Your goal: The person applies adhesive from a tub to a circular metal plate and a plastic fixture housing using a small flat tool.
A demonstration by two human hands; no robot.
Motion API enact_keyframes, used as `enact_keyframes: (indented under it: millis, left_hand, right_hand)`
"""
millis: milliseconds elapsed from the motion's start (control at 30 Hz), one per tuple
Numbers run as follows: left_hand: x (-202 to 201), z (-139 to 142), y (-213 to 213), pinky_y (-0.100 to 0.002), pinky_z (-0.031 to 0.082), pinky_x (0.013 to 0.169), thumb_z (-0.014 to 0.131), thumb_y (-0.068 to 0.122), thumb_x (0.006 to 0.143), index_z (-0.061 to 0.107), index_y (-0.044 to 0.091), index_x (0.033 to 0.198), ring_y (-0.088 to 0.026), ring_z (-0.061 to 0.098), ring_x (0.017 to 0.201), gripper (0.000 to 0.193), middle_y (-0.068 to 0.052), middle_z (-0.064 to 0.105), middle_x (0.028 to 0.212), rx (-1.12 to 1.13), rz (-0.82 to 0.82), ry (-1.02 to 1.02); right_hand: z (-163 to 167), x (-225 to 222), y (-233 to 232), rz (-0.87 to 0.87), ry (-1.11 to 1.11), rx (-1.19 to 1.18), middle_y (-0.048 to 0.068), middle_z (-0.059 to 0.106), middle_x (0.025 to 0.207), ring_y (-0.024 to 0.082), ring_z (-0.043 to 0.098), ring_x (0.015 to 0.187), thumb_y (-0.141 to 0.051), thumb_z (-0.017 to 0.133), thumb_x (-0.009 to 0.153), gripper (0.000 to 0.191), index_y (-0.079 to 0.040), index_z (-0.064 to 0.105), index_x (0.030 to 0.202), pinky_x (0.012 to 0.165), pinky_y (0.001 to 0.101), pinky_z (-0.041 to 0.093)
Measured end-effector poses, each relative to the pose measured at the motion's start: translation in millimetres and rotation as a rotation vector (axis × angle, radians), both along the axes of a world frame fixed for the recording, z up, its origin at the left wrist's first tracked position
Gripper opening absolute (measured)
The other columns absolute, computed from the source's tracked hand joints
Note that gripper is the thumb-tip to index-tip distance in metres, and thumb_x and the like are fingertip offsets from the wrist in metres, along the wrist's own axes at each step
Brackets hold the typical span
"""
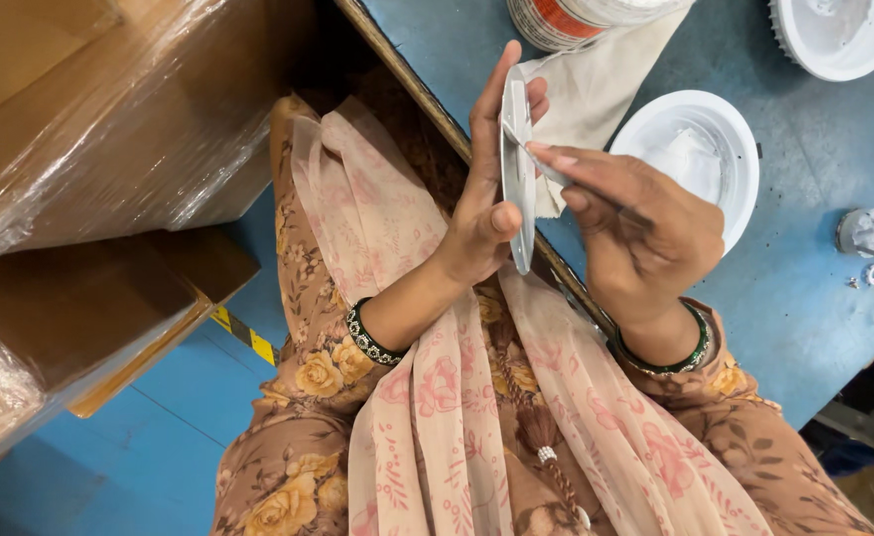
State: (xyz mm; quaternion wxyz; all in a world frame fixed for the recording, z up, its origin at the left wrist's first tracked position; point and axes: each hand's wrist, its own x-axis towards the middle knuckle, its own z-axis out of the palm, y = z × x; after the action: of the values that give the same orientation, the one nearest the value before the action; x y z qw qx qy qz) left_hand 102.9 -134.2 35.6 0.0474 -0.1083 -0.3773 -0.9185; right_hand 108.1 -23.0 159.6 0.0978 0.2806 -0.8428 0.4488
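A: Left hand [481, 213] clamps the thin white disc [518, 169] edge-on, upright, just over the table [804, 298] edge, probably to expose its rim.

B: Right hand [635, 233] pinches a slim tool [541, 164] against that disc. The white round housing [695, 164] sits just beyond the disc, cloth [596, 84] behind it; bare table lies farther out.

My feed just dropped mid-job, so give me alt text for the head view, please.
Seen from above, the left hand holds a thin white disc on edge while the right hand presses a slim tool against it. Behind them on the blue table lie a white round housing, a cloth and a container.
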Motion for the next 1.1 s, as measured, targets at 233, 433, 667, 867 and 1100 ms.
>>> enact_keyframes:
  millis: [233,433,667,867,1100]
  left_hand:
    - [2,9,-6,-0.052,0.029,0.122,0.069,0.094,0.063,0.002,0.03,0.168,-0.029,0.021,0.155,0.14,-0.01,0.02,0.166,0.116,-0.113,-0.165]
    - [5,16,-8,-0.051,0.03,0.122,0.067,0.096,0.06,0.004,0.034,0.166,-0.026,0.025,0.152,0.138,-0.006,0.027,0.162,0.199,-0.092,-0.235]
    - [6,16,-9,-0.049,0.031,0.123,0.072,0.087,0.066,0.008,0.037,0.168,-0.024,0.028,0.155,0.131,-0.002,0.034,0.161,0.318,-0.108,-0.305]
    - [7,16,-13,-0.044,0.035,0.122,0.075,0.082,0.068,0.009,0.038,0.17,-0.021,0.031,0.155,0.129,0.0,0.037,0.156,0.37,-0.144,-0.296]
    - [13,14,-4,-0.032,0.043,0.114,0.081,0.068,0.077,0.009,0.025,0.17,-0.015,0.043,0.139,0.125,-0.002,0.042,0.149,0.482,-0.301,-0.128]
  right_hand:
    - [2,-1,0,0.119,0.09,0.048,0.02,0.076,0.111,0.023,0.077,0.093,0.023,0.064,0.093,0.027,0.007,0.068,0.113,0.077,0.0246,0.06]
    - [3,2,5,0.23,0.115,0.077,0.022,0.074,0.102,0.033,0.077,0.096,0.025,0.055,0.077,0.031,0.007,0.065,0.101,0.082,0.0346,0.063]
    - [-4,15,27,0.352,0.069,0.072,0.024,0.073,0.102,0.036,0.077,0.098,0.022,0.058,0.078,0.028,0.007,0.065,0.1,0.087,0.0412,0.064]
    - [-6,18,41,0.331,0.076,0.015,0.022,0.073,0.099,0.033,0.078,0.095,0.021,0.056,0.082,0.025,0.006,0.065,0.1,0.085,0.0396,0.065]
    - [9,-14,24,0.109,0.248,0.13,0.024,0.072,0.102,0.032,0.075,0.093,0.022,0.064,0.089,0.02,0.011,0.064,0.106,0.077,0.037,0.06]
